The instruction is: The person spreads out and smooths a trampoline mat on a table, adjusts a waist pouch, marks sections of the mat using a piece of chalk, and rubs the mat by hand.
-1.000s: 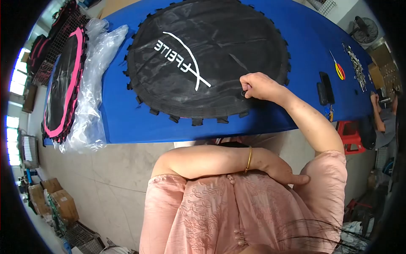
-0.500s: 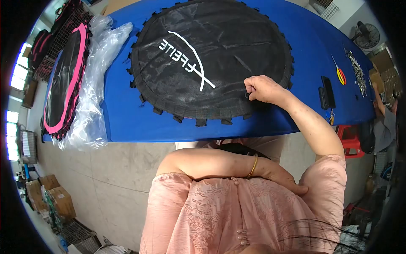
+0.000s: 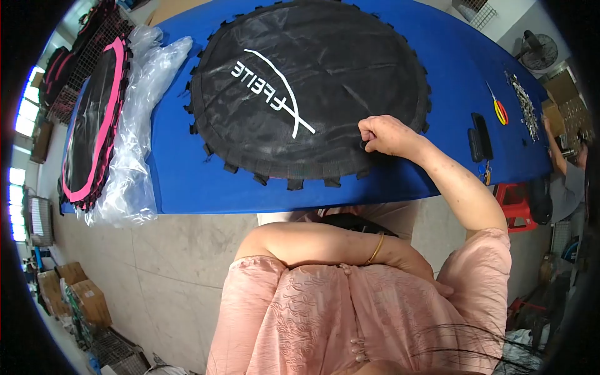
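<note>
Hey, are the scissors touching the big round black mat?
Apart. The head view shows blue tabletop between the scissors and the round black mat.

I see bright windows [image 3: 25, 119] at far left, a stained concrete floor [image 3: 169, 262], and a black fan [image 3: 539, 51] by the pale wall [image 3: 509, 28].

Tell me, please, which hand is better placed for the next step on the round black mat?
Right, most likely: the right hand is at the near side of the round black mat, while the left hand lies across the body, by the right sleeve.
</note>
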Action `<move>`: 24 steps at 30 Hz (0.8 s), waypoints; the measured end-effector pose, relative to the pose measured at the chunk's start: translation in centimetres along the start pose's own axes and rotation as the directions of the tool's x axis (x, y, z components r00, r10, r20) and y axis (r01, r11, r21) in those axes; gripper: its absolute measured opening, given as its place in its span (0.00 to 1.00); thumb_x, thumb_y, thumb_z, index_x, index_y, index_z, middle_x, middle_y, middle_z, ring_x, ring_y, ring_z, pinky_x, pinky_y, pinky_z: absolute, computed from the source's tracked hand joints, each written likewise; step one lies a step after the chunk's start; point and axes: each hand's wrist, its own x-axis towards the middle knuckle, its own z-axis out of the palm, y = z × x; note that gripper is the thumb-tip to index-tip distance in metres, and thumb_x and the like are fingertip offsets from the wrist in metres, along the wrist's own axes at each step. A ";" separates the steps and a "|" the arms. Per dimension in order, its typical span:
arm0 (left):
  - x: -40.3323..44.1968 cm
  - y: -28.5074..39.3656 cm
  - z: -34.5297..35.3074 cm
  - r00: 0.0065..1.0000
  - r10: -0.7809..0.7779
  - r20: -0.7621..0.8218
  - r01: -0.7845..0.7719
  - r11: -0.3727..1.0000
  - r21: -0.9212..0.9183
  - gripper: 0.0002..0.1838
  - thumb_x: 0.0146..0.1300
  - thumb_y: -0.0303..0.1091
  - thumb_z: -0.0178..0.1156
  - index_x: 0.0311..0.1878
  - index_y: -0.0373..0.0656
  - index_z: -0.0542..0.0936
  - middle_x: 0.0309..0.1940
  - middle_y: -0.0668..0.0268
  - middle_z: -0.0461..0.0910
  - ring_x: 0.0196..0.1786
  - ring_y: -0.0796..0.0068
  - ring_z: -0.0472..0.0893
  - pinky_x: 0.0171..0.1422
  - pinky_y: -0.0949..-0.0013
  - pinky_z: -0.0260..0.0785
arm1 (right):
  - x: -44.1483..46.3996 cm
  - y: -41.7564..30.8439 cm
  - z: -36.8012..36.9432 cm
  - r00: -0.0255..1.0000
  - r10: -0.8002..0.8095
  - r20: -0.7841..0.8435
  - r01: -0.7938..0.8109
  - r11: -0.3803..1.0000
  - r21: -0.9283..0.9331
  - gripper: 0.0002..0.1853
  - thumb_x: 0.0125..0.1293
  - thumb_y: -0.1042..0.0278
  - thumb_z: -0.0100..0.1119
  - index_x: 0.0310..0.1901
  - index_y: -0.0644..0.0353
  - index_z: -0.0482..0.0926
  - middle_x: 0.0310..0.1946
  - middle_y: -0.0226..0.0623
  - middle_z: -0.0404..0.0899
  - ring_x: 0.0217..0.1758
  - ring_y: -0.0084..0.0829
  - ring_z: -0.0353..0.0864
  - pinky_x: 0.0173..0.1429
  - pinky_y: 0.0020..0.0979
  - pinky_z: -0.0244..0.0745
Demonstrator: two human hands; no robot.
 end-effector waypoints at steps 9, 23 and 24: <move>-0.3 -0.7 -0.4 1.000 0.013 -0.018 -0.014 0.999 -0.034 0.54 0.70 0.83 0.47 0.59 0.32 0.88 0.55 0.53 0.88 0.60 0.68 0.82 0.69 0.60 0.72 | 1.2 -1.9 2.4 0.988 -0.152 -0.040 0.154 0.987 0.046 0.15 0.53 0.77 0.76 0.34 0.63 0.75 0.34 0.41 0.82 0.40 0.44 0.84 0.45 0.43 0.76; -3.7 0.1 -0.2 0.978 0.076 -0.196 -0.013 0.953 0.303 0.52 0.80 0.74 0.31 0.52 0.27 0.87 0.48 0.41 0.87 0.53 0.46 0.85 0.65 0.51 0.72 | 5.1 -1.8 2.6 0.987 -0.114 -0.111 0.113 0.993 -0.020 0.15 0.51 0.73 0.77 0.34 0.62 0.76 0.33 0.41 0.83 0.41 0.46 0.86 0.45 0.44 0.78; -3.7 -0.4 -0.3 0.959 0.056 -0.277 0.032 0.952 0.304 0.49 0.82 0.71 0.33 0.54 0.29 0.86 0.50 0.43 0.87 0.54 0.46 0.85 0.65 0.51 0.72 | 5.8 -3.1 2.9 0.989 -0.102 -0.103 0.101 0.995 -0.020 0.15 0.51 0.73 0.77 0.34 0.62 0.76 0.34 0.41 0.84 0.42 0.48 0.86 0.46 0.45 0.78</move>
